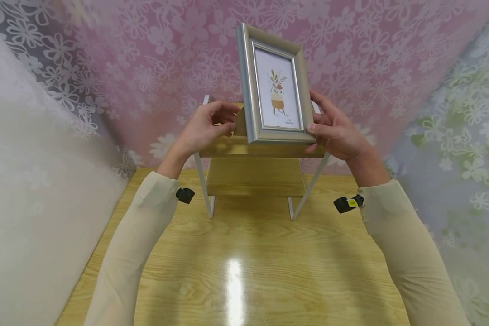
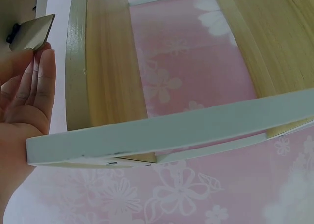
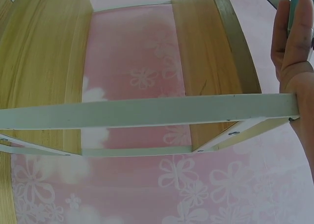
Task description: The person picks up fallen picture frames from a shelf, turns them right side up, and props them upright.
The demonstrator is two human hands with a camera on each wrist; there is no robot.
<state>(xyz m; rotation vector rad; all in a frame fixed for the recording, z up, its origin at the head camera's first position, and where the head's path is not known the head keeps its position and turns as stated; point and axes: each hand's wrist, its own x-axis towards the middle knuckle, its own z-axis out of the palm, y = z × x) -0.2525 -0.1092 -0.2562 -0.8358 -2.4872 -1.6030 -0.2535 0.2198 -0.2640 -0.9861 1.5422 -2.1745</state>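
Note:
A silver-grey picture frame (image 1: 275, 86) is held tilted above the top of a small wooden stand (image 1: 224, 148) in the head view. Inside it shows a print of a potted plant on legs. My right hand (image 1: 337, 129) grips the frame's lower right side, thumb on the front and fingers behind. On the other side, my left hand (image 1: 205, 126) pinches the brown support flap (image 2: 33, 34) that sticks out from the frame's back. A dark hinge (image 2: 13, 33) joins that flap to the backing in the left wrist view.
The stand has a lower shelf (image 1: 254, 176) and pale metal legs (image 1: 203, 181). A pink floral wall (image 1: 159, 81) rises right behind it, with side walls at left and right. Wood-grain floor (image 1: 269, 253) stretches in front, with a bright light reflection.

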